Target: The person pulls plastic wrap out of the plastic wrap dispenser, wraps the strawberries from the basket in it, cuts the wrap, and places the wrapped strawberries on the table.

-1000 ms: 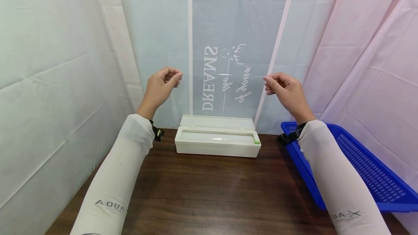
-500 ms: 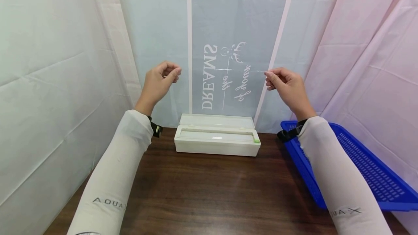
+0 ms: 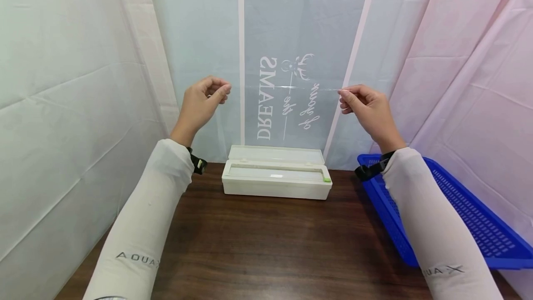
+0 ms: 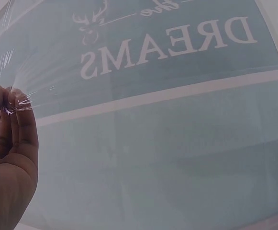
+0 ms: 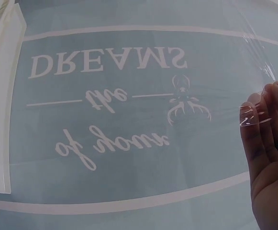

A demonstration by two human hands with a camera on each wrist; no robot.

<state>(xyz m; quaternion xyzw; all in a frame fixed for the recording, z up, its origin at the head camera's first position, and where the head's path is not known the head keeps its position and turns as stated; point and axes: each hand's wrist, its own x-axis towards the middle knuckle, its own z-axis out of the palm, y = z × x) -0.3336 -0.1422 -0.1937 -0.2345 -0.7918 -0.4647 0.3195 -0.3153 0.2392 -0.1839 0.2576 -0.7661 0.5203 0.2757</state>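
Observation:
Clear plastic wrap (image 3: 287, 87) stretches between my two hands above the table, showing mostly as thin glints. Its left edge is pinched between the thumb and fingers of my left hand (image 3: 203, 104); in the left wrist view, the wrap (image 4: 5, 64) creases around the fingertips. At the other end my right hand (image 3: 368, 110) pinches it too, and the right wrist view shows the film (image 5: 261, 52) wrinkling at the fingers. Below and between the hands, a white plastic wrap dispenser box (image 3: 276, 189) stands on the table with its clear-looking lid (image 3: 276, 154) raised.
A small green slider (image 3: 327, 180) sits at the box's right end. On the right, a blue perforated basket (image 3: 505, 263) lies under my right forearm. The dark wooden table (image 3: 266, 244) ends at a printed curtain (image 3: 208, 22), with pale cloth (image 3: 75, 105) on the left.
Both hands have risen slightly, keeping about the same distance apart, and the wrap's glint has moved up with them. The box and basket have stayed in place.

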